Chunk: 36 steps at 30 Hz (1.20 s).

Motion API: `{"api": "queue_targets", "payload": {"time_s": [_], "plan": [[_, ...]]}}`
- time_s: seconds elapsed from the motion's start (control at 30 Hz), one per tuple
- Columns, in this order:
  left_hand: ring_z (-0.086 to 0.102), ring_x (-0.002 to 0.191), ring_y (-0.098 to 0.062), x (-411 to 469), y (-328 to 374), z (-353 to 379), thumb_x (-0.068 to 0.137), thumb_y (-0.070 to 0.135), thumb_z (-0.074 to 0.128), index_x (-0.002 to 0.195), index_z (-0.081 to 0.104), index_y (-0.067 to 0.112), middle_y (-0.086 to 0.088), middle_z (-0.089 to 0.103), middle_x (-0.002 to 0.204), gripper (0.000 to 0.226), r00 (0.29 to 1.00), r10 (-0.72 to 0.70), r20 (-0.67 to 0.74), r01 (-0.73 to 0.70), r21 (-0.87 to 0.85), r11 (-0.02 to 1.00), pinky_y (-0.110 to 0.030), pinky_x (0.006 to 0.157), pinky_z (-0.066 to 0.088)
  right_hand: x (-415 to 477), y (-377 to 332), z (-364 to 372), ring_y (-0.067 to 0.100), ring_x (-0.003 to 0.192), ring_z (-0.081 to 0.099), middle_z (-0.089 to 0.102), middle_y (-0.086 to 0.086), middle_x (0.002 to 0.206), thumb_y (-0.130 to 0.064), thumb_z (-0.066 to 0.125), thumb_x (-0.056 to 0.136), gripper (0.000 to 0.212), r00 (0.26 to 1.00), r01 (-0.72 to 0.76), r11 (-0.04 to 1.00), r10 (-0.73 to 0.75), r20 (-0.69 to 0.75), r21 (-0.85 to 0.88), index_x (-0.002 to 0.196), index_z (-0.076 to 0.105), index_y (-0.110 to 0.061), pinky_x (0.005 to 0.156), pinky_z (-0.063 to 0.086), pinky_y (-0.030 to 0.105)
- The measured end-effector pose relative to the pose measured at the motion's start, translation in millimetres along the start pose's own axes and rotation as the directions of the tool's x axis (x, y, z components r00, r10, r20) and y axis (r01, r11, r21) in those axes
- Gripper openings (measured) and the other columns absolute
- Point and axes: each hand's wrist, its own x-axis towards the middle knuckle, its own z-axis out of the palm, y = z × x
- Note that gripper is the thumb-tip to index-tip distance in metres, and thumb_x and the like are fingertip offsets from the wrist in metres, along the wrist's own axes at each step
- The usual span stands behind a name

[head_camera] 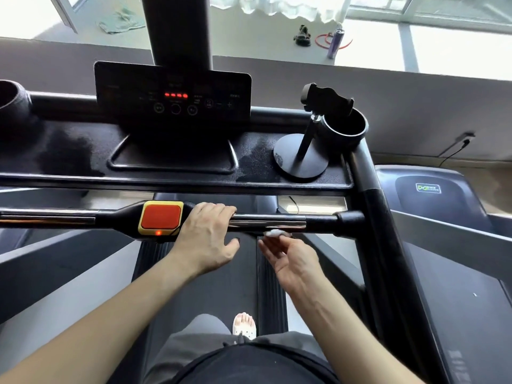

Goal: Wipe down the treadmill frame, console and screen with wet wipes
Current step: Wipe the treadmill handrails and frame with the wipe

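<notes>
I stand on a black treadmill. Its chrome handlebar (277, 220) crosses in front of me, with an orange stop button (160, 216) at its middle. My left hand (206, 239) rests on the bar just right of the button, fingers curled over the top. My right hand (291, 259) is palm-up below the bar, pinching a small white wet wipe (275, 233) against the bar's underside. Above sits the console shelf (69, 151), streaked with damp patches, and the dark screen (173, 92) showing red lights.
A phone holder on a round base (302, 159) stands on the shelf's right end, beside a cup holder (345, 128). The right frame post (371, 195) runs down past a second treadmill (432, 189). The belt (210, 286) and my sandalled foot (244, 324) are below.
</notes>
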Motion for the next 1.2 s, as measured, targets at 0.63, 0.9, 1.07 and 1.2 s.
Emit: {"api": "queue_targets", "payload": {"time_s": [0.63, 0.9, 1.07, 1.2], "plan": [[0.062, 0.098, -0.029, -0.5, -0.2, -1.4, 0.072, 0.05, 0.05, 0.119, 0.066, 0.009, -0.003, 0.067, 0.103, 0.064, 0.999, 0.033, -0.003, -0.033, 0.026, 0.999, -0.035, 0.102, 0.033, 22.5, -27.8, -15.0, 0.014, 0.045, 0.049, 0.049, 0.003, 0.054, 0.014, 0.035, 0.076, 0.031, 0.989, -0.009, 0.991, 0.029, -0.147, 0.133, 0.067, 0.046, -0.013, 0.046, 0.044, 0.023], [0.061, 0.1, -0.028, 1.1, -0.3, -4.1, 0.074, 0.05, 0.049, 0.122, 0.065, 0.01, -0.003, 0.067, 0.105, 0.064, 0.999, 0.021, 0.049, -0.023, 0.023, 0.999, -0.037, 0.103, 0.035, 21.5, -35.7, -19.2, 0.01, 0.038, 0.051, 0.05, -0.001, 0.047, 0.01, 0.032, 0.082, 0.032, 0.988, -0.041, 0.995, 0.055, -0.144, 0.094, 0.069, 0.046, -0.015, 0.048, 0.044, 0.022], [0.061, 0.098, -0.029, 1.0, 1.6, -5.6, 0.073, 0.05, 0.049, 0.121, 0.066, 0.01, -0.003, 0.067, 0.104, 0.065, 0.998, 0.011, 0.065, -0.014, 0.04, 0.999, -0.036, 0.102, 0.035, 27.2, -25.7, -13.0, 0.011, 0.039, 0.048, 0.045, -0.002, 0.044, 0.005, 0.033, 0.091, 0.035, 0.988, 0.001, 0.997, 0.011, -0.152, 0.078, 0.066, 0.043, -0.018, 0.053, 0.04, 0.026], [0.061, 0.101, -0.028, 0.9, 1.1, -5.9, 0.074, 0.049, 0.05, 0.123, 0.064, 0.01, -0.003, 0.067, 0.107, 0.065, 0.997, 0.016, 0.078, -0.02, 0.052, 0.998, -0.036, 0.103, 0.034, 24.2, -1.7, 6.8, 0.012, 0.042, 0.042, 0.042, -0.001, 0.047, -0.001, 0.039, 0.095, 0.038, 0.996, -0.078, 0.997, 0.077, -0.043, -0.01, 0.06, 0.041, -0.017, 0.054, 0.039, 0.027]]}}
